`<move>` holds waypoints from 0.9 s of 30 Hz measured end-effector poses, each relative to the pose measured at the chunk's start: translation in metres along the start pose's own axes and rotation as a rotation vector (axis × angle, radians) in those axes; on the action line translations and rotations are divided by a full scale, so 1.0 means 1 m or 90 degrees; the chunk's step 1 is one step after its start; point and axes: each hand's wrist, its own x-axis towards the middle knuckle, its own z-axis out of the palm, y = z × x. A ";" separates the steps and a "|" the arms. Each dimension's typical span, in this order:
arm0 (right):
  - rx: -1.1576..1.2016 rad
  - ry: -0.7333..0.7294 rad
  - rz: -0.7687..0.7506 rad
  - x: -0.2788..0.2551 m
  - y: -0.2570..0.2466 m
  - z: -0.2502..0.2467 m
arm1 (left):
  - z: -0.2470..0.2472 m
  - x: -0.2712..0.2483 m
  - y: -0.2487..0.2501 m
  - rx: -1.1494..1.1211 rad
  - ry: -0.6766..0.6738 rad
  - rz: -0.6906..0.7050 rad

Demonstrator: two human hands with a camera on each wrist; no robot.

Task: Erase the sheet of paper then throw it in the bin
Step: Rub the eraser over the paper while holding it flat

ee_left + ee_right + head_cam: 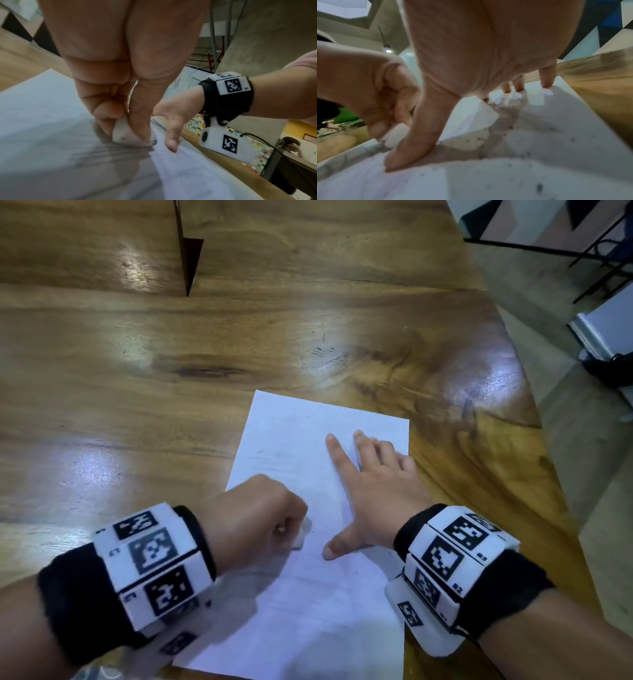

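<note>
A white sheet of paper lies flat on the wooden table, near its right edge. My left hand is curled into a fist and pinches a white eraser, whose tip presses on the paper at its left-middle part. The eraser also shows between thumb and fingers in the right wrist view. My right hand lies spread on the sheet, fingertips and thumb pressing it down. Small dark eraser crumbs speckle the paper. No bin is in view.
A dark, thin upright object stands on the table at the far back. The table's edge runs diagonally on the right, with floor and black metal furniture legs beyond it. Another person's arm shows far off.
</note>
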 end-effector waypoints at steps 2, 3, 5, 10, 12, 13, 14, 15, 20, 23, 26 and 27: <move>-0.001 -0.002 0.001 0.000 -0.001 -0.001 | -0.006 0.009 -0.004 0.012 -0.004 -0.004; -0.008 -0.002 0.001 0.001 -0.002 -0.002 | -0.013 0.021 -0.005 0.023 0.024 -0.014; -0.022 -0.007 0.003 0.002 -0.004 -0.004 | -0.028 0.050 -0.011 0.022 0.114 -0.081; -0.034 -0.019 0.008 0.002 -0.006 -0.006 | -0.039 0.059 -0.015 -0.026 0.168 -0.141; -0.031 -0.017 0.007 0.003 -0.006 -0.005 | -0.026 0.034 -0.011 -0.024 0.108 -0.101; -0.030 -0.017 0.006 0.003 -0.005 -0.005 | -0.021 0.024 -0.008 -0.019 0.069 -0.088; -0.027 -0.018 0.006 0.003 -0.005 -0.005 | -0.018 0.018 -0.008 -0.015 0.035 -0.088; -0.026 -0.019 0.005 0.003 -0.005 -0.005 | -0.019 0.018 -0.009 -0.016 0.025 -0.098; -0.043 -0.020 0.008 0.003 -0.006 -0.005 | -0.043 0.067 -0.016 -0.015 0.180 -0.170; -0.047 -0.017 0.011 0.003 -0.006 -0.005 | -0.036 0.055 -0.014 -0.007 0.151 -0.141; -0.042 -0.016 0.007 0.004 -0.006 -0.005 | -0.014 0.011 -0.011 -0.004 0.061 -0.078; -0.040 -0.015 0.005 0.004 -0.006 -0.005 | -0.009 0.003 -0.011 -0.007 0.029 -0.072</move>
